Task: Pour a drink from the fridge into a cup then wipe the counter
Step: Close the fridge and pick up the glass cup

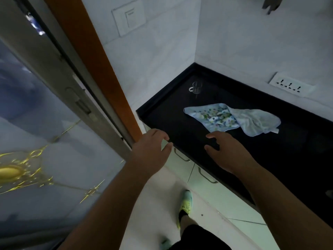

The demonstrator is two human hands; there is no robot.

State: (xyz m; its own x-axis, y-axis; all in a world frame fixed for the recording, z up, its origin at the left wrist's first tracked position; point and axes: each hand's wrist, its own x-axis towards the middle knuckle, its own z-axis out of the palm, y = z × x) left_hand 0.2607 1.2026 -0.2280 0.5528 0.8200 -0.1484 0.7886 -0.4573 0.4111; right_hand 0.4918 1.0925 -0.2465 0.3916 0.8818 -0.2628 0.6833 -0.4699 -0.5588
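Note:
A small clear glass cup (196, 87) with a handle stands empty at the far left corner of the black counter (162, 120). A light blue patterned cloth (234, 119) lies crumpled in the counter's middle. My left hand (152, 150) hovers with loosely curled fingers off the counter's near left corner, holding nothing. My right hand (227, 150) hangs over the counter's front edge just short of the cloth, fingers relaxed and empty. No fridge and no drink are in view.
A grey sliding door frame (59, 69) and an orange wooden jamb (100, 65) rise on the left. White tiled walls carry a switch (128, 17) and a socket strip (290, 85). Cabinet drawers with handles (207, 175) sit under the counter. My foot (185, 204) stands on the floor.

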